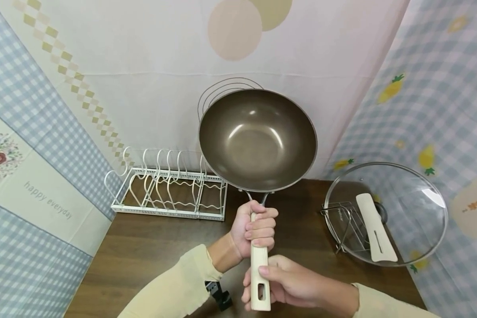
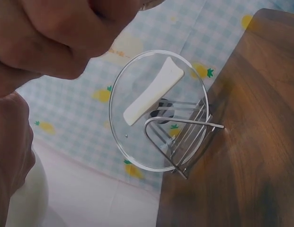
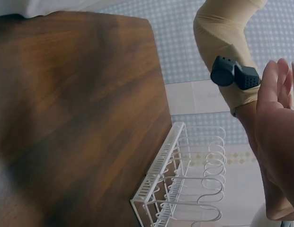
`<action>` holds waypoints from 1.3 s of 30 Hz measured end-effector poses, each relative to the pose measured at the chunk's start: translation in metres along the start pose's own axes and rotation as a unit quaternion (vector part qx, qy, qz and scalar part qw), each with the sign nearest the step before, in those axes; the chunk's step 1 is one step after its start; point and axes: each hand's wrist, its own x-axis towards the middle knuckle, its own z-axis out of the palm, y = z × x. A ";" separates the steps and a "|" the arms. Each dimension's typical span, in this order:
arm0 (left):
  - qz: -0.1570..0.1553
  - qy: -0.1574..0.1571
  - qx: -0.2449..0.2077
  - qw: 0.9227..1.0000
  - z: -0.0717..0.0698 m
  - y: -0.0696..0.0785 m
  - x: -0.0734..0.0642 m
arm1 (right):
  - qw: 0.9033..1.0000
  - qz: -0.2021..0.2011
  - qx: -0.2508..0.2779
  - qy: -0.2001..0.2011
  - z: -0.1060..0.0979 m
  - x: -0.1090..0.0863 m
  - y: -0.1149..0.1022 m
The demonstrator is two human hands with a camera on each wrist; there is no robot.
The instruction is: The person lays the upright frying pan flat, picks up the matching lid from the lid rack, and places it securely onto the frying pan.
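Note:
A deep frying pan [image 1: 258,141] with a brown inside and a cream handle [image 1: 259,260] is held up above the table, its inside facing the head camera. My left hand [image 1: 258,226] grips the handle's upper part close to the pan, fingers wrapped round it. Lower down, my right hand [image 1: 290,282] holds the handle near its slotted end, the thumb on top and the fingertips showing at the far side. Only part of the left hand [image 2: 57,38] appears in the left wrist view, and the right hand [image 3: 284,127] sits at the right edge of its own view.
On the wooden table [image 1: 159,247], a white wire rack [image 1: 171,214] stands at the back left. To the right, a glass lid [image 1: 417,212] with a cream handle leans upright in a metal wire stand [image 1: 343,229]. Patterned cloth walls [image 1: 151,101] close off the back and sides.

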 end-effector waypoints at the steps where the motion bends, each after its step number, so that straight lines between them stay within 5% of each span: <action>1: 0.000 0.001 0.000 1.000 0.000 0.000 0.000 | 1.000 0.002 -0.002 0.002 -0.001 -0.001 0.000; 20: -0.001 0.005 -0.018 1.000 0.001 -0.002 -0.002 | 0.998 0.010 -0.055 0.030 -0.020 -0.024 -0.017; 39: -0.002 -0.002 -0.020 1.000 0.003 -0.001 -0.005 | 0.983 -0.009 -0.148 0.110 -0.044 -0.047 -0.061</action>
